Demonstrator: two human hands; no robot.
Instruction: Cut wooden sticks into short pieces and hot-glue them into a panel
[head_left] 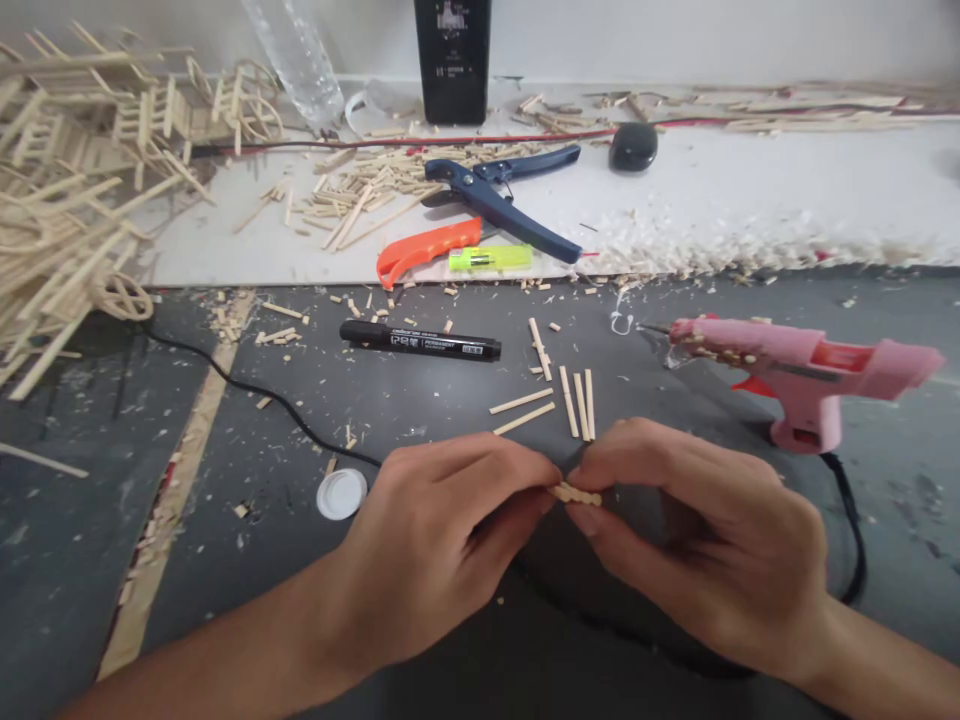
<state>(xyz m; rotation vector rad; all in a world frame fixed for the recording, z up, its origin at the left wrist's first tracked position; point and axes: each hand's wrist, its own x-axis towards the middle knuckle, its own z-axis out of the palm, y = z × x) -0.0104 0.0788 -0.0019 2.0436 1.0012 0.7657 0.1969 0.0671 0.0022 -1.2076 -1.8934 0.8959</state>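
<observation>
1. Left of the black marker (367, 333), a pile of wooden stick frames (67, 270) spreads out.
2. Behind the marker and to its left stands a clear plastic container (296, 70); I can't tell what it holds.
3. A white cap (342, 494) lies nearer me than the marker.
4. The marker's own print reads "PERMANENT MARKER", with Chinese characters beside it.
5. My left hand (450, 510), nearer me than the marker, pinches the little stick bundle (586, 496) at its left end.
6. Well behind the marker, a black case (455, 80) stands upright, its pale print too small to read.
7. My right hand (712, 540), right of the marker, pinches that same bundle between thumb and finger.
8. Farther right of the marker rests a pink glue gun (810, 360), nozzle pointing left.
</observation>
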